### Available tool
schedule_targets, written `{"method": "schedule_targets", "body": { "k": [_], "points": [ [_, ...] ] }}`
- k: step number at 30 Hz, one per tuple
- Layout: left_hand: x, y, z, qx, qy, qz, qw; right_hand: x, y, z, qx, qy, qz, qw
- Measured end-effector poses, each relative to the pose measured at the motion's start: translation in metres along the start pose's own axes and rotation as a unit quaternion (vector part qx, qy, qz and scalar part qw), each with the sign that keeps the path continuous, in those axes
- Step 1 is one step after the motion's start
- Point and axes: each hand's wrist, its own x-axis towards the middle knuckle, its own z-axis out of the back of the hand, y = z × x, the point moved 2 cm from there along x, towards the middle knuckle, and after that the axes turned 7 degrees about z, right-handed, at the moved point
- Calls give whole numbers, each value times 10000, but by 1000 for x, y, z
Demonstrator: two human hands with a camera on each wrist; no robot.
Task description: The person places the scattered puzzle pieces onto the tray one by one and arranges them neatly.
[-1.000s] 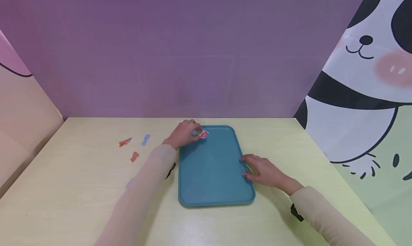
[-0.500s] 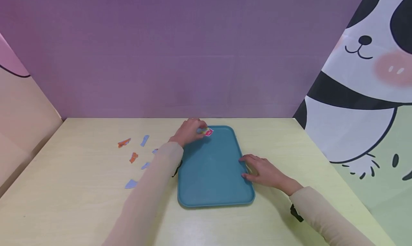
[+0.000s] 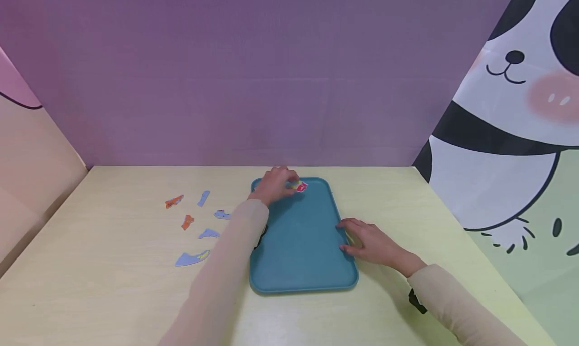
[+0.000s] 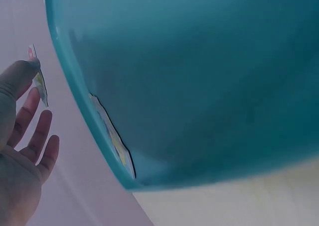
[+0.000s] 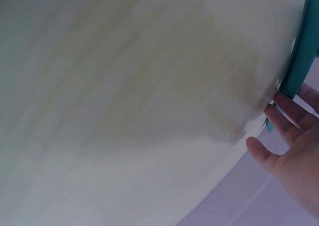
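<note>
My left hand is over the far left part of the blue-green tray. Between thumb and index finger it pinches a small flat puzzle piece, printed red-pink, white and yellow; the left wrist view shows the piece edge-on, above the tray's far side. Another thin printed piece lies inside the tray along its rim in the left wrist view. In the head view my left hand hides that corner. My right hand touches the tray's right rim with loosely bent fingers, holding nothing.
Left of the tray, loose flat pieces are spread on the pale wooden table. Two are orange, such as this piece; several are blue, including a curved one with yellow. A purple wall rises behind the table.
My left hand has moved to the right over the tray's far end, carrying the pinched puzzle piece. More blue pieces have come out from behind the left sleeve. My right hand stays in place.
</note>
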Motion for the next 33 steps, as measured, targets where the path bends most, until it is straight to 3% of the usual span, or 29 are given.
{"method": "schedule_targets", "body": {
  "k": [11, 23, 33],
  "points": [
    [7, -5, -11, 278, -199, 59, 9994, 0, 0, 1, 24, -33, 30, 10000],
    [8, -6, -19, 284, -184, 284, 9990, 1, 2, 1, 115, 169, -169, 9996],
    [7, -10, -25, 480, -188, 311, 9982, -1, 2, 2, 51, 0, -20, 10000]
  ]
}}
